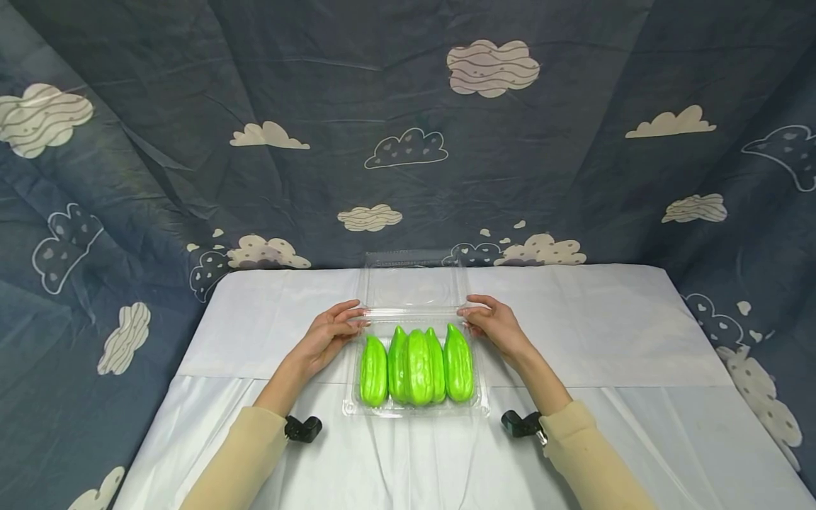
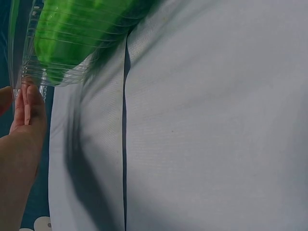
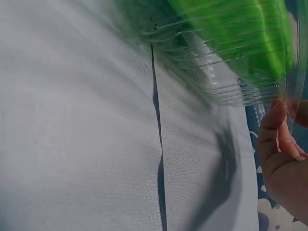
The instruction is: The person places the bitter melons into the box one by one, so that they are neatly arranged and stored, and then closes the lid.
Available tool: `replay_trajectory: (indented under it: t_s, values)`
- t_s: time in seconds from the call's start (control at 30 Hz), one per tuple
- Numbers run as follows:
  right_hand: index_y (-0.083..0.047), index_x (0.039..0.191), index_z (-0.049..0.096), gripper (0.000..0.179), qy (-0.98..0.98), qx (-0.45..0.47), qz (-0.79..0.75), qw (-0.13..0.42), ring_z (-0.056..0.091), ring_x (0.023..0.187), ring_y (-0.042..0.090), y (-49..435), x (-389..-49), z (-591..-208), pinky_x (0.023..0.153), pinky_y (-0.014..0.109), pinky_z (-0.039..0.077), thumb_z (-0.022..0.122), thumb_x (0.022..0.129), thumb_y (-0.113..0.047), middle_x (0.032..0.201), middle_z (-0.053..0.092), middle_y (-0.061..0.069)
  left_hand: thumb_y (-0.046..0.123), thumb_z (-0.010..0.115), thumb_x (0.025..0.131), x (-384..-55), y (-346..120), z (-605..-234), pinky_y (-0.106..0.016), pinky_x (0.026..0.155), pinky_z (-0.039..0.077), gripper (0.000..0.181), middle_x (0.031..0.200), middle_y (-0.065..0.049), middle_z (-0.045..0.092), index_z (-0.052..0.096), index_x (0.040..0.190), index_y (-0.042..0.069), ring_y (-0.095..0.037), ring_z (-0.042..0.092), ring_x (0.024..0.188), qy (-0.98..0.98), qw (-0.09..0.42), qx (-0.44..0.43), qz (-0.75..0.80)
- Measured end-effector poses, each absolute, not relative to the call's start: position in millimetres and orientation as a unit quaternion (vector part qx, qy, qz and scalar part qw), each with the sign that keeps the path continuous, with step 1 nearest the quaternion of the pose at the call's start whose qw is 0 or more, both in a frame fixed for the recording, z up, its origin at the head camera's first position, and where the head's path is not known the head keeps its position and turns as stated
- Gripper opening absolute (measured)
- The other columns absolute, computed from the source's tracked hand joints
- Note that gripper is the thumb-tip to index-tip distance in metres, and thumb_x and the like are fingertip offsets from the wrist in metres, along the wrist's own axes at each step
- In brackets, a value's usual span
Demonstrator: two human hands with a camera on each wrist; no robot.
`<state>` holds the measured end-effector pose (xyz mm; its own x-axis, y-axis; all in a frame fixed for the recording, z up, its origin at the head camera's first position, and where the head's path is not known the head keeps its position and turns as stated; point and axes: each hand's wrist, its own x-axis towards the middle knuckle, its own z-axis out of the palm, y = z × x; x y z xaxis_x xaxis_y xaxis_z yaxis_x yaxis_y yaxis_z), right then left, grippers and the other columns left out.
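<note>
A clear plastic clamshell box (image 1: pixel 482 409) lies on the white cloth in the head view, its hinged lid (image 1: pixel 414 289) folded back behind it. Several bright green ridged gourds (image 1: pixel 419 368) lie side by side in the base, tips pointing away from me. At the back left corner, by the hinge, my left hand (image 1: pixel 326 337) pinches the edge of the box. My right hand (image 1: pixel 500 328) pinches the opposite corner, its thumb and fingers at the rim in the right wrist view. Through the ribbed side wall (image 2: pixel 72 72), a green gourd shows in the left wrist view.
The table with its white cloth (image 1: pixel 255 333) has a seam running across it. Behind and on both sides hangs a dark blue curtain (image 1: pixel 319 85) with cloud prints. A small black device (image 1: pixel 302 429) is worn on each wrist, near the beige sleeves (image 1: pixel 239 453).
</note>
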<state>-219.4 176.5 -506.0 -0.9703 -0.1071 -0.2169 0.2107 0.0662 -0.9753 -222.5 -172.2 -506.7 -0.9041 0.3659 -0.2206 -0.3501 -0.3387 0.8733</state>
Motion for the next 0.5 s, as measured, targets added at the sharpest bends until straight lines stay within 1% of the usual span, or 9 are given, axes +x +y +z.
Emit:
replay_trajectory:
  t_s: [0.1, 0.33, 0.5]
  values:
    - [0.006, 0.143, 0.038, 0.053, 0.723, 0.033, -0.680, 0.114, 0.059, 0.075, 0.010, 176.0, -217.8, -505.0, 0.065, 0.022, 0.050, 0.058, 0.096, -0.005, 0.118, 0.064, 0.025, -0.018, 0.046, 0.089, -222.0, -171.5, -506.3, -0.024, 0.083, 0.051, 0.069, 0.146, -0.030, 0.035, 0.020, 0.152, -0.007, -0.019, 0.064, 0.103, 0.535, 0.213, 0.008, 0.817]
    - [0.004, 0.140, 0.042, 0.049, 0.723, 0.028, -0.683, 0.099, 0.061, 0.073, 0.008, 174.9, -216.5, -504.7, 0.064, 0.022, 0.050, 0.060, 0.095, -0.003, 0.116, 0.065, 0.027, -0.019, 0.048, 0.088, -221.2, -169.5, -505.9, -0.025, 0.085, 0.051, 0.069, 0.146, -0.030, 0.037, 0.024, 0.151, -0.006, -0.019, 0.065, 0.102, 0.548, 0.202, 0.002, 0.812]
    - [0.004, 0.139, 0.041, 0.048, 0.719, 0.018, -0.689, 0.085, 0.062, 0.072, 0.009, 174.5, -216.6, -504.5, 0.063, 0.023, 0.050, 0.059, 0.095, -0.001, 0.112, 0.067, 0.025, -0.020, 0.048, 0.088, -220.9, -168.9, -506.6, -0.026, 0.086, 0.051, 0.066, 0.146, -0.032, 0.035, 0.028, 0.149, -0.006, -0.019, 0.066, 0.101, 0.552, 0.193, -0.001, 0.811]
